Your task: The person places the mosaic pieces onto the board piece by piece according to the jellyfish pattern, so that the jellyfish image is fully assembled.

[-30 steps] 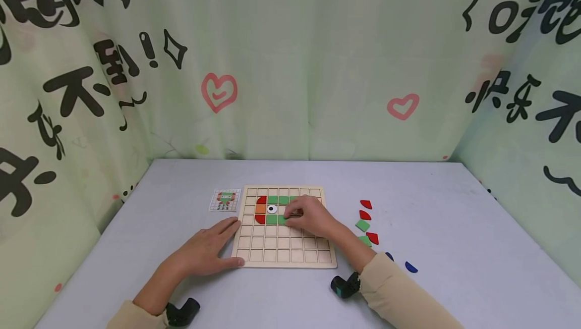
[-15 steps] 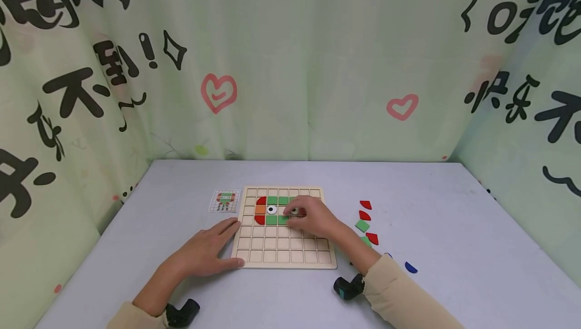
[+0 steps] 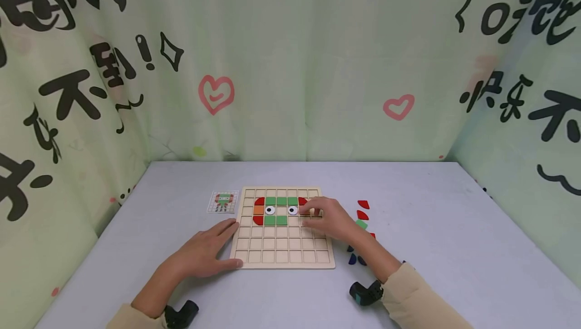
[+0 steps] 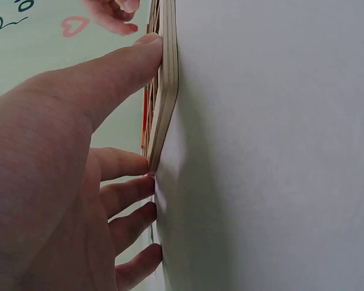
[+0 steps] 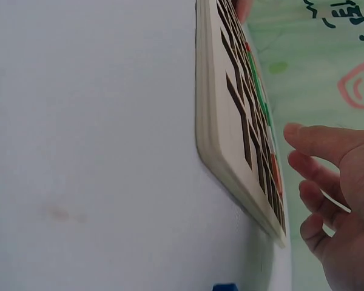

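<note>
A wooden grid board [image 3: 281,244] lies on the table, with red, green, orange and white eye-patterned pieces in its far rows. My left hand [image 3: 206,251] rests at the board's left side, its thumb on the near left corner and its fingertips along the edge. Over the board's right part hovers my right hand [image 3: 335,220], beside an eye piece [image 3: 292,210] and a red corner piece [image 3: 302,201]. In the right wrist view, the thumb and loosely bent fingers [image 5: 315,173] are apart, with nothing visible between them. The right hand hides some cells in the head view.
A small picture card [image 3: 223,201] with a gridded figure lies left of the board. Right of it are loose red pieces [image 3: 363,204], a green piece [image 3: 361,224] and blue pieces [image 3: 352,259], partly behind the right forearm. Printed curtains [image 3: 308,66] surround the table.
My right hand has moved right across the board, uncovering the second eye piece and the red piece in the top row. My left hand has stayed at the board's edge.
</note>
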Demonstrator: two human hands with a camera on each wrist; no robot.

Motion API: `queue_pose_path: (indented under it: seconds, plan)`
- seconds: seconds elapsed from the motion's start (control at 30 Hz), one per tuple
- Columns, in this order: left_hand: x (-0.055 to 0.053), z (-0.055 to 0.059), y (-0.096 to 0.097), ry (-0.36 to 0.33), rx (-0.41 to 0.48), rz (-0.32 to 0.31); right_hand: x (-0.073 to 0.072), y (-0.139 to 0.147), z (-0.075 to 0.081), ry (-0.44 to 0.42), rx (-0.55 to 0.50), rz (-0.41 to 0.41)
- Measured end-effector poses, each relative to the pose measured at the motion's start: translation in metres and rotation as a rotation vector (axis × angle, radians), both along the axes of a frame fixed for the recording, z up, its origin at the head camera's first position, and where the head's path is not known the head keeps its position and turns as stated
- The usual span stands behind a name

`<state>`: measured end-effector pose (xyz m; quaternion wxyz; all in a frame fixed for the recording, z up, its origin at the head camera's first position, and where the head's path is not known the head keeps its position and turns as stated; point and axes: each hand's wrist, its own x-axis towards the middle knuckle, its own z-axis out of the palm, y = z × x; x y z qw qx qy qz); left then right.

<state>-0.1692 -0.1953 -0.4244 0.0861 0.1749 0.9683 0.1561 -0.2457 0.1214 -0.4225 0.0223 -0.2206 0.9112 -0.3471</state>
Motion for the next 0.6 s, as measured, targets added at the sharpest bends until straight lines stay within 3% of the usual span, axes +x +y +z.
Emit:
queue_pose_path:
  seconds: [0.6]
  plan:
    - [0.0, -0.001, 0.001, -0.002, 0.015, 0.005, 0.019, 0.057, 0.001, 0.02, 0.043, -0.143]
